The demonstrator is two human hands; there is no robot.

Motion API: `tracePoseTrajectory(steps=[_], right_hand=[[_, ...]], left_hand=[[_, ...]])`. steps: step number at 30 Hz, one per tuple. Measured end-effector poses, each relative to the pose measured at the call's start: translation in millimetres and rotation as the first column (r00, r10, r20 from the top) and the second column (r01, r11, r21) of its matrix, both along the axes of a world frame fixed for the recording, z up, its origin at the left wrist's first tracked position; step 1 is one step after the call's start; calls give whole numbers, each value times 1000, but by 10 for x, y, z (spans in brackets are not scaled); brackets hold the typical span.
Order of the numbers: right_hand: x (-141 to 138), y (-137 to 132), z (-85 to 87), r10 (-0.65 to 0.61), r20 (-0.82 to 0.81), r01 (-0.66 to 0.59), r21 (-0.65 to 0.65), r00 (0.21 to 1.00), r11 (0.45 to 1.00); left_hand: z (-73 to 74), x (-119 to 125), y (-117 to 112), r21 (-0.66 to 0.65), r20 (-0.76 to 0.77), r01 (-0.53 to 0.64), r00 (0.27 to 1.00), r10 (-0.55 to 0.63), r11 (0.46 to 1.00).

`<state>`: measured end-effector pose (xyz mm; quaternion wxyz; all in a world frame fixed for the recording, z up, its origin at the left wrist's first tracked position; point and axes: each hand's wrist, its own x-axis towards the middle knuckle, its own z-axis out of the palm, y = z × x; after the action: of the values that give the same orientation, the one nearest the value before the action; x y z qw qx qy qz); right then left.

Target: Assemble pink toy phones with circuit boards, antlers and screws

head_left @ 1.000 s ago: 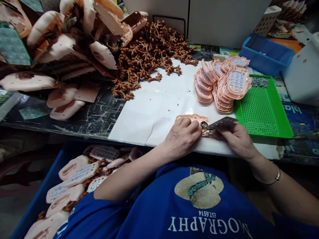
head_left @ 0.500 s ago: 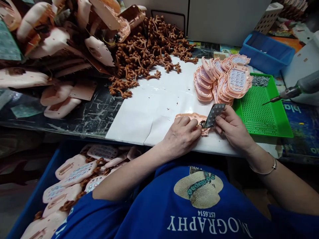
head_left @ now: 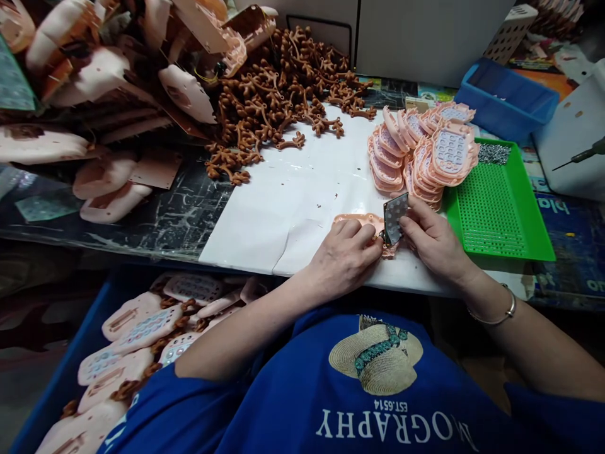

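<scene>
My left hand (head_left: 344, 255) rests curled on a pink plastic shell (head_left: 362, 221) lying on the white sheet (head_left: 302, 189), its fingertips pinched at a small dark round part (head_left: 382, 238) on the shell. My right hand (head_left: 432, 239) pinches a small grey dotted circuit board (head_left: 395, 217) and holds it nearly upright over the shell's right end. Both hands work close together near the table's front edge.
A stack of pink keypad shells (head_left: 420, 157) lies behind my right hand, with a green perforated tray (head_left: 496, 208) to its right. Brown plastic pieces (head_left: 278, 94) are heaped at the back. A blue bin (head_left: 505, 98) stands far right; a blue crate (head_left: 70, 372) with shells sits below.
My right hand has tipped the circuit board from lying flat to nearly upright and brought it left over the shell. The screwdriver tip at the far right has drawn back toward the edge.
</scene>
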<state>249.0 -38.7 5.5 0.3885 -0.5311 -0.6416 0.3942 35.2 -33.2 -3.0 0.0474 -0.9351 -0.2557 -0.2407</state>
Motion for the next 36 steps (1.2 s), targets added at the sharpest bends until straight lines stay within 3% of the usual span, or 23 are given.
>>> tracePoseTrajectory(steps=[10,17,25,36], right_hand=[[-78,42,18,-20,89,12,92,996,996],[-59,34,-6,-9,-57,8,-12,998,1000],[-56,57,-31,-4,-83,4,-1,997,1000],[-89,70,14,-53,153,40,82,987,996]], left_hand=[[25,-8,4,-50,-18,5,1000,-6,999],[13,-9,15,-64,-21,-1,1000,-1,998],[3,-9,5,-86,-16,-3,1000,2,996],[17,-3,13,-80,-2,4,1000,-4,997]])
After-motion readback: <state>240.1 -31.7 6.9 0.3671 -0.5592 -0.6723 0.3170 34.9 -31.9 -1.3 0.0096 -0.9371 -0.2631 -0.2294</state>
